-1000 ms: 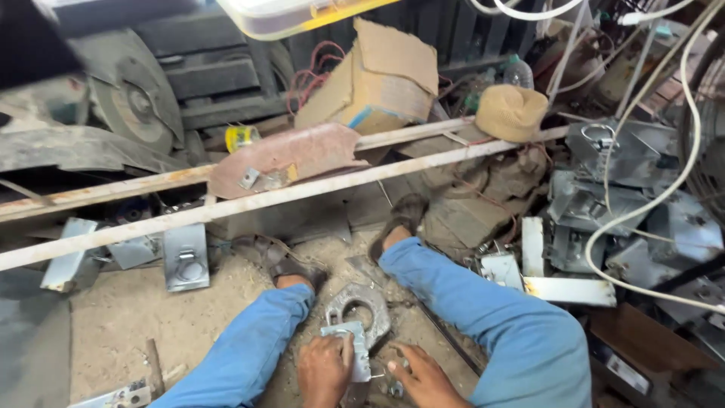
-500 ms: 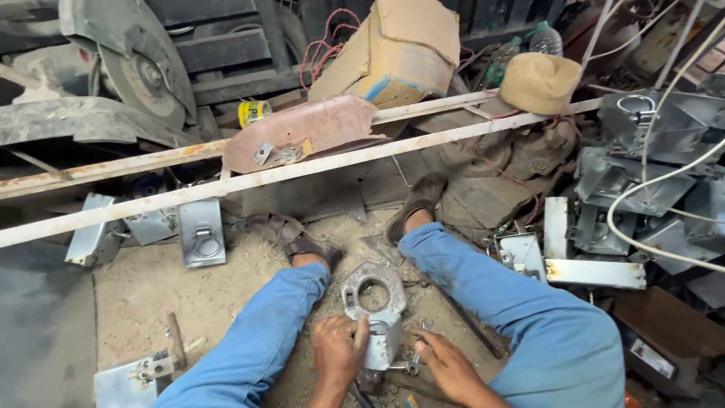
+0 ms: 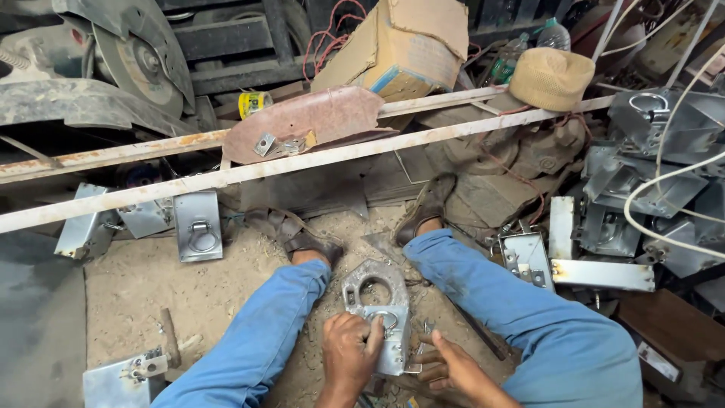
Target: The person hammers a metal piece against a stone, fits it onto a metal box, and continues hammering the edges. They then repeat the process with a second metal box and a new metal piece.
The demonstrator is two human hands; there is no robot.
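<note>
The latch plate [image 3: 393, 344] under the left hand [image 3: 349, 357] is dull grey galvanised metal, a bit scuffed. Beyond it, two long bars [image 3: 317, 162] look like rusty painted steel, the box [image 3: 400, 45] is worn cardboard, the hat [image 3: 550, 78] coarse woven cloth, and the floor [image 3: 136, 279] gritty sawdust.

Two hands are seen, the left hand [image 3: 349, 355] and the right hand [image 3: 451, 370]. Two long rusty bars [image 3: 317, 160] are counted, plus one cardboard box [image 3: 400, 45], one woven hat [image 3: 551, 77], one yellow can [image 3: 255, 103], and two plastic bottles [image 3: 555, 34]. The grey metal brackets [image 3: 198, 225] can't be counted exactly, lots are piled at the right.
</note>
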